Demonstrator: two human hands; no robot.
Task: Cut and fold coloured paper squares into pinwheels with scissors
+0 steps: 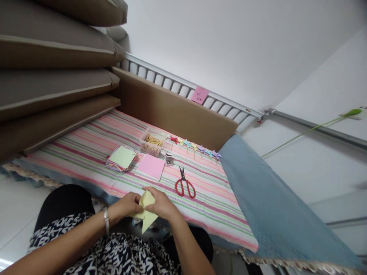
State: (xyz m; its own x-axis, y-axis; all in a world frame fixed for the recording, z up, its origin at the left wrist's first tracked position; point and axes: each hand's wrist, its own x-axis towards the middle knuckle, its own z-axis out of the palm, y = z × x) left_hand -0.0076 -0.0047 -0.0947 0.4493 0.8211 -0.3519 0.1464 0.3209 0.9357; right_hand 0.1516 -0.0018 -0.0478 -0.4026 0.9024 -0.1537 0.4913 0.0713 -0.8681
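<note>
Two hands [127, 206] [164, 205] pinch one yellow paper [148, 220] near two paper stacks [122, 157] [150, 167]

The striped cloth [212, 214] bears paper stacks [122, 157], red scissors [183, 178], pinwheels [194, 146] and two boxes [149, 150].

Held paper [149, 219] showing pale yellow, cloth [212, 214] carrying pink, green and white stripes, scissors [183, 178] showing red and grey

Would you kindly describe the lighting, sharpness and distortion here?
Head view: diffuse light on the wall; bright streak on the floor, lower left; yellow paper and scissors clear, red pinwheel softer in detail; wide-angle stretching toward the edges.
</note>
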